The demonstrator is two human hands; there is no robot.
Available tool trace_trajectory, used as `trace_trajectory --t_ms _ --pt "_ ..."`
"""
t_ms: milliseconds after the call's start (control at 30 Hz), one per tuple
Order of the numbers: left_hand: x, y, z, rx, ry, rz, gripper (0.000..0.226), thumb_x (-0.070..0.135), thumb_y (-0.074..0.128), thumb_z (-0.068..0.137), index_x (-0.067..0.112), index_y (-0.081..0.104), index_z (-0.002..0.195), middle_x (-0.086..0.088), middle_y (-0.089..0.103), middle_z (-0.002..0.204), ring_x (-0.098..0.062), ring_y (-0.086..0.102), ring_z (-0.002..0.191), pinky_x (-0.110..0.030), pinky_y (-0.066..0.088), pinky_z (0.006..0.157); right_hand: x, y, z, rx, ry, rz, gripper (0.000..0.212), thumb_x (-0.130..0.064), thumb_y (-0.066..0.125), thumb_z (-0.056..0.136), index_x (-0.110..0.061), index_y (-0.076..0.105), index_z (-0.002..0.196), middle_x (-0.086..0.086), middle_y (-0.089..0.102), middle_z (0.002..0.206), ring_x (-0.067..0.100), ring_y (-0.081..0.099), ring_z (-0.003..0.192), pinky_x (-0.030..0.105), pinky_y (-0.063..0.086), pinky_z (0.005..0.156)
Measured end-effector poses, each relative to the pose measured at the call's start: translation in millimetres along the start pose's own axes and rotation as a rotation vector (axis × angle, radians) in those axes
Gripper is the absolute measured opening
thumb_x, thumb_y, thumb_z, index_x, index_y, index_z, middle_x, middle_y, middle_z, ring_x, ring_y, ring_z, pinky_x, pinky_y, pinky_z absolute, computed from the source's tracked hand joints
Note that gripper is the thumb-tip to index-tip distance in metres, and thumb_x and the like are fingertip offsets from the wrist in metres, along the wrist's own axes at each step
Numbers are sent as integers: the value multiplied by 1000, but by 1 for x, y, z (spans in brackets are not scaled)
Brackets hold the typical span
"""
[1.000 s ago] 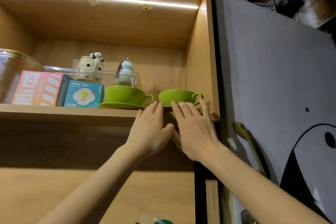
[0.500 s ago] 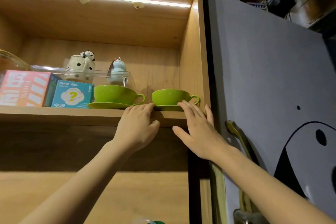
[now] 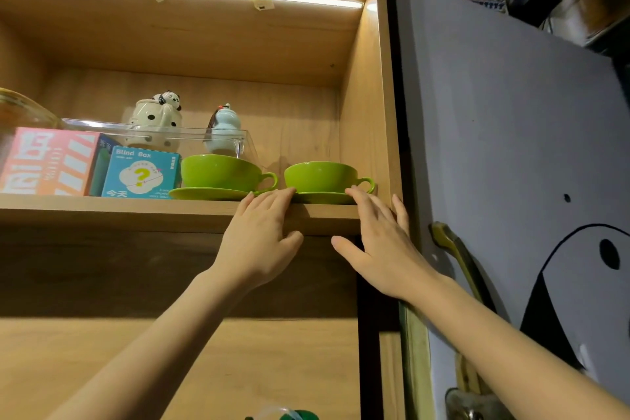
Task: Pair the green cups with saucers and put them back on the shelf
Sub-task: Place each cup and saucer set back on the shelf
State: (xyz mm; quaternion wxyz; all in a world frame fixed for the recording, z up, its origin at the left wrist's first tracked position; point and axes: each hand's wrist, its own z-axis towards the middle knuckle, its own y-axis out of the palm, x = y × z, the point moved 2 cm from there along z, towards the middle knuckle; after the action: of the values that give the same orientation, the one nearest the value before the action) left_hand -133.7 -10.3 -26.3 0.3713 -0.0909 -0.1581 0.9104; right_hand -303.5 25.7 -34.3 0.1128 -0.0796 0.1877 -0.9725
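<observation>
Two green cups stand on green saucers on the wooden shelf. The left cup sits on its saucer; the right cup sits on its saucer near the cabinet's right wall. My left hand lies flat against the shelf's front edge, fingertips touching between the two saucers. My right hand is spread below the right saucer, fingertips at its rim by the cup's handle. Neither hand holds anything.
On the shelf to the left are a blue "Blind Box" carton and a pink box. Behind them a clear tray holds a spotted panda teapot and a pale blue figurine. An open cabinet door with a brass handle stands on the right.
My hands have drawn apart along the shelf edge; the right hand has slid right, toward the cabinet wall. The cups and saucers stay where they were.
</observation>
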Motion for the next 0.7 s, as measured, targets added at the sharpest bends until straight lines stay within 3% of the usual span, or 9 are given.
trace_trajectory --t_ms 133,400,700 --pt "-2 0 0 8 13 36 63 27 50 82 18 27 140 -4 37 147 -17 28 137 -31 6 116 0 -3 0 54 0 26 59 -42 43 88 -26 17 139 1 32 149 14 20 139 33 -15 109" --pt "-4 5 0 61 29 87 62 24 49 81 17 28 138 -4 39 145 -17 29 136 -30 7 115 0 2 -1 106 -30 3 58 -38 44 88 -27 18 139 -2 34 148 12 24 138 34 -13 112" --pt "-3 7 -5 8 36 104 71 27 49 80 16 17 143 -1 25 153 -13 12 142 -32 -2 116 -1 4 -3 90 -23 -41 62 -37 44 88 -24 16 141 -1 30 151 14 21 140 38 -10 115"
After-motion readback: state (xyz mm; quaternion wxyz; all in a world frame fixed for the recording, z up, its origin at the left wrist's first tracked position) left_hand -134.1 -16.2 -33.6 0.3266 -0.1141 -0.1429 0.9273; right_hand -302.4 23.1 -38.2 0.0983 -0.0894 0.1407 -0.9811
